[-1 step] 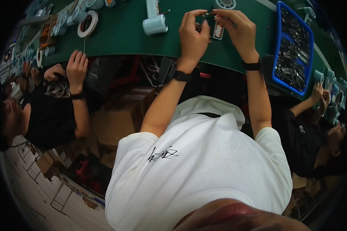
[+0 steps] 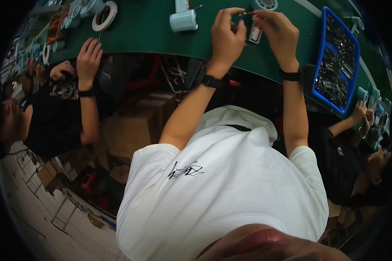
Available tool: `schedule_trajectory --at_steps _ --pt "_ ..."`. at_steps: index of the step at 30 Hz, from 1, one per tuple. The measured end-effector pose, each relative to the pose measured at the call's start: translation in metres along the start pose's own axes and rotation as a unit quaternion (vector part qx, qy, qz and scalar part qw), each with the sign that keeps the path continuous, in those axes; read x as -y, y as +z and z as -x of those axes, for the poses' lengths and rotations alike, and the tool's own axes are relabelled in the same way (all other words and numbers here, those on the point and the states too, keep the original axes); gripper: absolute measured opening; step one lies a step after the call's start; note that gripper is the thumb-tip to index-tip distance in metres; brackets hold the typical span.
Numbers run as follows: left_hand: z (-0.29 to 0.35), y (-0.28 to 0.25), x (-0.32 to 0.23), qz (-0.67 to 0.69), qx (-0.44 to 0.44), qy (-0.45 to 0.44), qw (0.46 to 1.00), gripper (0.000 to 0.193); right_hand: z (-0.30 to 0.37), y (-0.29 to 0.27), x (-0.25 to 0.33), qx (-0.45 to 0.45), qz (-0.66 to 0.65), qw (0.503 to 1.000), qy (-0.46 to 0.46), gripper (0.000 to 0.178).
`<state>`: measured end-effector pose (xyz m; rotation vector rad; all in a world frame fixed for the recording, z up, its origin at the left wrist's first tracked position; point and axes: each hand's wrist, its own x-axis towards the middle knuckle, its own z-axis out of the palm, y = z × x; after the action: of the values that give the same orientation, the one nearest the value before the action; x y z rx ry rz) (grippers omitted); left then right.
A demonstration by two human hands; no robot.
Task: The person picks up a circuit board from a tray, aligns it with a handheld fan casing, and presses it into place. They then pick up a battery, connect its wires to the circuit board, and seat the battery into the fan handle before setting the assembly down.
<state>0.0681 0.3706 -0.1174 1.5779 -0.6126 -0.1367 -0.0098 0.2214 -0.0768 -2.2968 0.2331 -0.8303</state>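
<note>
**Over the green table: two hands pinching a small wired part**

Above the green table (image 2: 152,30), both hands are working close together on one tiny piece. The left hand (image 2: 225,37) is pinching narrowly with fingertips bunched, and the right hand (image 2: 279,37) is gripping the same small part (image 2: 247,14), which is showing thin red and dark wires. Judging by this, a fiddly fitting step is under way; the next move probably calls for fine, steady fingertip alignment. Just beneath the part, a small flat white component (image 2: 255,35) is lying on the table. Left of the part, a smooth pale-blue cylinder (image 2: 184,21) is resting. Right of it, a rigid blue plastic tray (image 2: 318,65) is holding dark, glinting little pieces.
</note>
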Motion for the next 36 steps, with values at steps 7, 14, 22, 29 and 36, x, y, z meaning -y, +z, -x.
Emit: schedule_trajectory --at_steps 7,14,22,29,36 --pt "0.002 0.008 -0.007 -0.039 -0.087 0.133 0.987 0.029 -0.004 0.000 -0.010 0.001 0.020 0.999 -0.043 0.012" --pt "0.014 0.009 -0.004 -0.032 -0.074 0.069 0.994 0.031 -0.003 0.003 -0.003 0.048 0.095 0.994 -0.010 0.012" --pt "0.014 0.017 -0.001 -0.031 -0.093 0.054 0.994 0.028 -0.006 0.000 -0.008 0.076 0.123 0.989 0.025 0.015" --pt "0.015 0.014 -0.003 -0.029 -0.070 0.040 0.996 0.028 -0.015 -0.007 -0.007 0.114 0.221 0.968 0.039 0.016" --pt "0.007 -0.008 0.011 0.025 -0.026 0.034 0.999 0.033 -0.014 0.009 0.011 0.120 0.075 0.990 -0.009 0.012"
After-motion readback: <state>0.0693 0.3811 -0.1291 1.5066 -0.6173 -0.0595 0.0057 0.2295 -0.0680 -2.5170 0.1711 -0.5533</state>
